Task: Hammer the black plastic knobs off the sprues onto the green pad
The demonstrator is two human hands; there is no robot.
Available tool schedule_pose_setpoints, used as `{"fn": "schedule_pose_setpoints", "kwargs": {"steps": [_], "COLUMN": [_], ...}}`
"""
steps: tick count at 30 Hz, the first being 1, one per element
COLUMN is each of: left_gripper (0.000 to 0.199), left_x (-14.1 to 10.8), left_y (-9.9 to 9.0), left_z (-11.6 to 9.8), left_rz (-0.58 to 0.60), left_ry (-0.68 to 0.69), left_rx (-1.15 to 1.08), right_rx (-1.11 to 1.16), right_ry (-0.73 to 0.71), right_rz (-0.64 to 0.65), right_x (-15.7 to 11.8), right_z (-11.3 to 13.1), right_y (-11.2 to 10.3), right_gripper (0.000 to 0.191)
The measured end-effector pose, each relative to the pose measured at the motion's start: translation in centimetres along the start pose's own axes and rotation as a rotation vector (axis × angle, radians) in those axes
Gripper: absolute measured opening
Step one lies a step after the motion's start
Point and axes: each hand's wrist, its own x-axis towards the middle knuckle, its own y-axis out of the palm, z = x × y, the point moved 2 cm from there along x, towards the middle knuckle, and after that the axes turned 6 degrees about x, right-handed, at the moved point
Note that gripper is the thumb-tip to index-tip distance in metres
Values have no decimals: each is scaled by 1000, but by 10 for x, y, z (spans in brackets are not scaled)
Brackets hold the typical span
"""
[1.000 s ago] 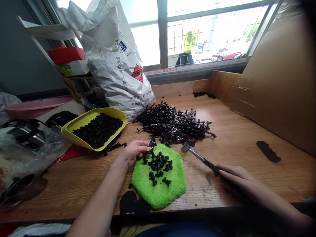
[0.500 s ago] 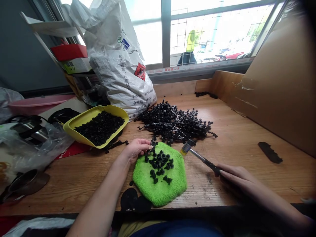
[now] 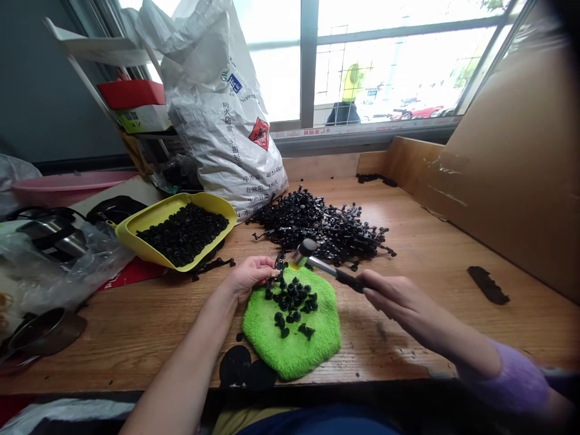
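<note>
My left hand [image 3: 254,277] rests at the upper left edge of a green fluffy cloth pad [image 3: 312,344], its fingers pinched on a small black plastic part [image 3: 280,263]. In my right hand [image 3: 389,294] is a mallet [image 3: 330,268] with a metal shaft, a black grip and a head that is dark above and yellow below. That head is over the pad's far edge, just right of my left fingertips; whether it touches anything I cannot tell. Several loose black mushroom-shaped pieces [image 3: 294,296] lie on the pad.
Behind the pad is a big heap of black plastic parts [image 3: 317,220]. A yellow scoop-shaped tray [image 3: 129,232] of black pieces sits to the left, before a white woven sack [image 3: 217,109]. Black discs [image 3: 235,365] lie near the table's front edge. Cardboard [image 3: 507,157] stands on the right.
My right hand has brought the mallet leftward and up, from beside the pad to near my left fingertips. My left hand has stayed almost in place.
</note>
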Motion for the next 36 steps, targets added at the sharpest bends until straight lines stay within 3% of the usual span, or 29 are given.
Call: {"fn": "schedule_pose_setpoints", "kwargs": {"steps": [6,21,23,27,32,36], "left_gripper": [28,20,22,27,26,28], "left_x": [3,2,1,0,2,2], "left_y": [-1,-1,0,2,0,1], "left_z": [4,5,4,3,3,2], "left_rz": [22,2,6,1,-18,-9], "left_ry": [-9,22,16,1,24,15], "left_rx": [-5,-17,-33,-54,-50,-39], "right_rx": [-35,-194,-161,-132,-369,-266], "right_ry": [-4,-44,-93,-196,-120,-155], "right_rz": [53,51,8,-201,-10,-95], "right_x": [6,16,16,17,19,18], "right_z": [-9,-11,-2,11,4,12], "right_y": [19,29,24,19,30,26], "right_gripper": [22,20,19,16,19,17]}}
